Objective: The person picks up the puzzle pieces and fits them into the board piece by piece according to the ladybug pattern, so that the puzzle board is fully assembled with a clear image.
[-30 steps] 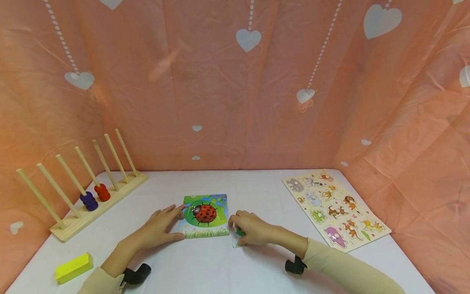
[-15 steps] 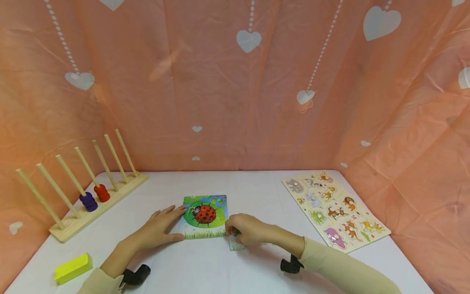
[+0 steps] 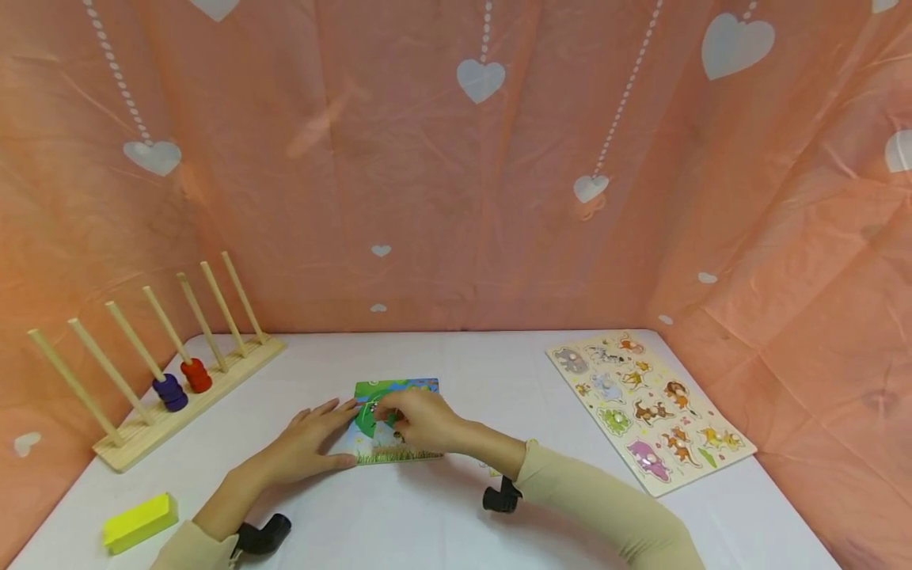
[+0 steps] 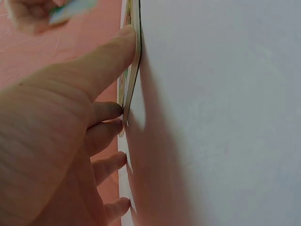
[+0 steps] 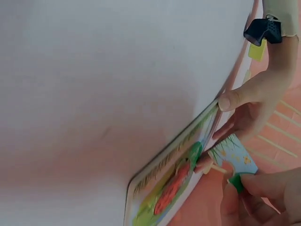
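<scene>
Ladybug puzzle (image 5: 174, 181) on the desk (image 3: 399, 526), left hand (image 3: 308, 446) spread against it, right hand (image 3: 427, 423) pinching a piece (image 5: 241, 157) above.

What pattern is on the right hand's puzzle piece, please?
The puzzle piece shows green grass and orange flowers on pale blue, clearest in the right wrist view.

White tabletop (image 3: 342, 522): at left, a wooden peg stand (image 3: 192, 408) behind a yellow block (image 3: 140, 523); centrally, a square picture board (image 3: 395, 456); at right, an animal puzzle board (image 3: 651, 385) lying angled.
</scene>
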`<state>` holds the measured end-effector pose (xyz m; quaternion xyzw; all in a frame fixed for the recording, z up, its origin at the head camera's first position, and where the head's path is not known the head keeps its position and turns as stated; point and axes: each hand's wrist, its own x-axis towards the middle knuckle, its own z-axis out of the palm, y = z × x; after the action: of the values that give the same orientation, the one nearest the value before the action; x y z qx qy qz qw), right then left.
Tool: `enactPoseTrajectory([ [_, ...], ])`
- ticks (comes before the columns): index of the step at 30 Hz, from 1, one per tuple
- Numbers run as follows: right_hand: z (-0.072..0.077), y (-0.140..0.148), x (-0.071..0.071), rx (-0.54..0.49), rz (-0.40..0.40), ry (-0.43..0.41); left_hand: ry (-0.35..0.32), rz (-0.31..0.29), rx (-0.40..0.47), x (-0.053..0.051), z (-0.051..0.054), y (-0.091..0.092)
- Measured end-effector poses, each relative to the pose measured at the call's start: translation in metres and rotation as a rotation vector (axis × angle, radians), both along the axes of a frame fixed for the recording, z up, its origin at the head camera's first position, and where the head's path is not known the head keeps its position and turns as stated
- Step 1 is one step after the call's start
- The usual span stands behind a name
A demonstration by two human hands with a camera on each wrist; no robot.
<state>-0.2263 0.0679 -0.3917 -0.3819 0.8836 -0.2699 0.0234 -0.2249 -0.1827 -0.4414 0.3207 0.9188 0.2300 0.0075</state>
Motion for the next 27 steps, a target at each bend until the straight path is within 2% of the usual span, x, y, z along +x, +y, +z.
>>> enactPoseTrajectory([
  [5, -0.005, -0.019, -0.005, -0.015, -0.050, 0.014, 0.002, -0.004, 0.003, 0.000, -0.003, 0.000],
  [12, -0.009, -0.028, -0.009, -0.012, -0.033, -0.057, -0.024, -0.006, 0.027, 0.000, -0.003, -0.002],
  [20, -0.012, -0.032, -0.014, 0.003, -0.043, -0.084, -0.012, -0.008, 0.021, 0.000, -0.001, -0.001],
  [23, -0.014, -0.033, -0.014, 0.026, -0.052, -0.057, -0.015, -0.013, 0.014, 0.000, -0.001, -0.001],
  [27, -0.016, -0.036, -0.013, 0.070, -0.069, 0.032, -0.017, -0.009, 0.005, -0.001, -0.001, -0.001],
])
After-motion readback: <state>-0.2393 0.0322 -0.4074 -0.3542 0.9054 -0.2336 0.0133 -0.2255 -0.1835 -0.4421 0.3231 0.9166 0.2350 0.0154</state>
